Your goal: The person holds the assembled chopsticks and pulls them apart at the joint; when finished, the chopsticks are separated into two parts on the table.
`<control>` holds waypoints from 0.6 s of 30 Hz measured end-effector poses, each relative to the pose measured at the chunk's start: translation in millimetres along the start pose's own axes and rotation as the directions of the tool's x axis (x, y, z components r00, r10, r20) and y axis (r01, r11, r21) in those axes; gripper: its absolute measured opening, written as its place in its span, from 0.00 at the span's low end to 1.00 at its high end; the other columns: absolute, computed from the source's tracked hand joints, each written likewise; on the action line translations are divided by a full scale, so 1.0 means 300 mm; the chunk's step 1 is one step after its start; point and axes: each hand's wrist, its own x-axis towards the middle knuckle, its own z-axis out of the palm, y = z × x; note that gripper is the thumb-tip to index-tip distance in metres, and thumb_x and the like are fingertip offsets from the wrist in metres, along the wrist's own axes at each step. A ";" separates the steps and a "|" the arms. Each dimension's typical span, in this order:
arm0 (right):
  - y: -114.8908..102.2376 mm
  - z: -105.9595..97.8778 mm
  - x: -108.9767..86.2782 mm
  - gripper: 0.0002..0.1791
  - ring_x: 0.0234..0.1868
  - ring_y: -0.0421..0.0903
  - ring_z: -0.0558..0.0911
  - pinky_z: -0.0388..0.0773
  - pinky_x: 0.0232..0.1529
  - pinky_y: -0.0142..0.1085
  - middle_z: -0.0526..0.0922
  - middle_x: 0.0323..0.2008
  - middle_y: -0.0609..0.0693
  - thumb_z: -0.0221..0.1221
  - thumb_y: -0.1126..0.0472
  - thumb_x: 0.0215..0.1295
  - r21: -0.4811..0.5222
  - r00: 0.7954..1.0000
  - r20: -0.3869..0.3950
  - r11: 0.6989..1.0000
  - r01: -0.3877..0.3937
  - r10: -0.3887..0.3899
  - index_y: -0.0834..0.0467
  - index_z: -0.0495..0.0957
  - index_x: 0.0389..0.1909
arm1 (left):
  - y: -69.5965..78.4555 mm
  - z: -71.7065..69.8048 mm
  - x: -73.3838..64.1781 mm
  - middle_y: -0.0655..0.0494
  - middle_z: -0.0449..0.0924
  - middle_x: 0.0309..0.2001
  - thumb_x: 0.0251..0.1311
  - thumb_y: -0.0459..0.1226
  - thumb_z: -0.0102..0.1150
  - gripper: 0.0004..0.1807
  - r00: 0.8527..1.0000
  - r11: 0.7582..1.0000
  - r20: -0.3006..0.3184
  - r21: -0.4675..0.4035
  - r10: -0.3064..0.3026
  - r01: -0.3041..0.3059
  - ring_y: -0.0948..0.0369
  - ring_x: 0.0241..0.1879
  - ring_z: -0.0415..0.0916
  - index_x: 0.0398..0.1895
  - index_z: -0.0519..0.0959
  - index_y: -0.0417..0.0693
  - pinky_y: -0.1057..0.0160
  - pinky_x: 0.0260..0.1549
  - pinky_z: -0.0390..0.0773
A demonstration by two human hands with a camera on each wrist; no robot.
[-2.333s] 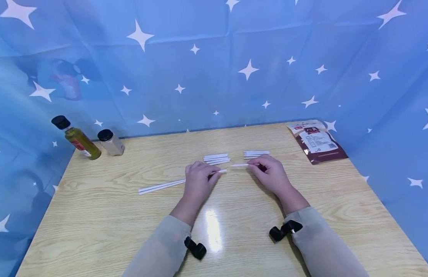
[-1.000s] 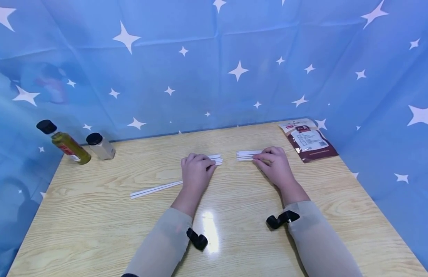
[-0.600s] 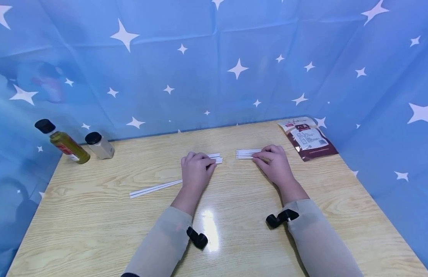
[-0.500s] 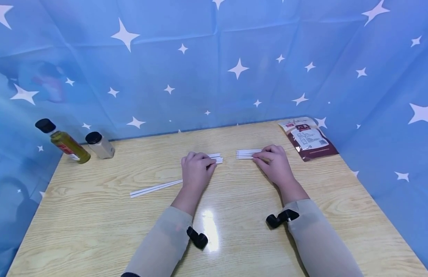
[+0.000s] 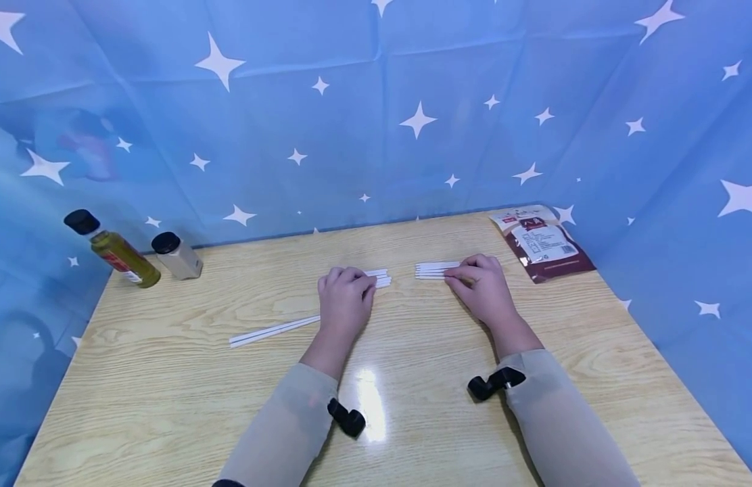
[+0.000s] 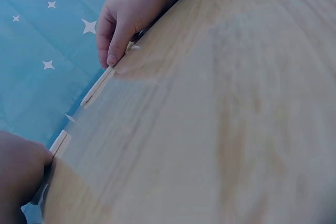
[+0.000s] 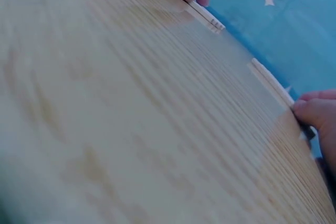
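Note:
Several short thin white sticks [image 5: 383,279] lie side by side in a group under the fingertips of my left hand [image 5: 343,297], which holds the near ones with thumb and fingers. Across a small gap, a second row of short white sticks [image 5: 429,270] lies on the table; my right hand [image 5: 483,287] pinches the near edge of it between thumb and index finger. Longer white sticks [image 5: 272,332] rest on the table to the left, their right ends hidden behind my left hand. The right wrist view shows both rows [image 7: 209,16] low on the tabletop.
At the back left stand an oil bottle [image 5: 125,259] with a black cap and a black-lidded jar [image 5: 178,256]. A brown and white packet [image 5: 543,245] lies at the back right. A blue star-patterned cloth [image 5: 327,122] hangs behind the wooden table [image 5: 425,419].
Both hands have moved away from me, bringing the separate short sticks they held beside the two rows. Over the last half second my left thumb has drawn back slightly; the right hand has stayed put.

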 end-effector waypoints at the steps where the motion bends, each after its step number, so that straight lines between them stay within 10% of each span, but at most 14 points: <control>1: -0.001 0.000 0.000 0.06 0.49 0.61 0.73 0.67 0.54 0.55 0.82 0.45 0.59 0.74 0.64 0.66 -0.002 1.000 0.003 1.000 -0.007 0.007 0.58 0.93 0.43 | 0.000 -0.001 0.000 0.58 0.88 0.47 0.67 0.40 0.74 0.05 1.000 1.000 -0.004 0.001 -0.001 0.001 0.53 0.51 0.77 0.44 0.94 0.57 0.45 0.52 0.73; 18: -0.008 0.006 0.011 0.04 0.46 0.59 0.76 0.71 0.50 0.53 0.83 0.41 0.57 0.73 0.65 0.67 -0.043 0.997 -0.029 0.996 -0.074 0.073 0.61 0.92 0.39 | 0.000 -0.010 -0.007 0.57 0.89 0.46 0.68 0.40 0.73 0.05 1.000 1.000 -0.016 0.011 0.002 -0.001 0.52 0.51 0.79 0.44 0.93 0.56 0.44 0.52 0.74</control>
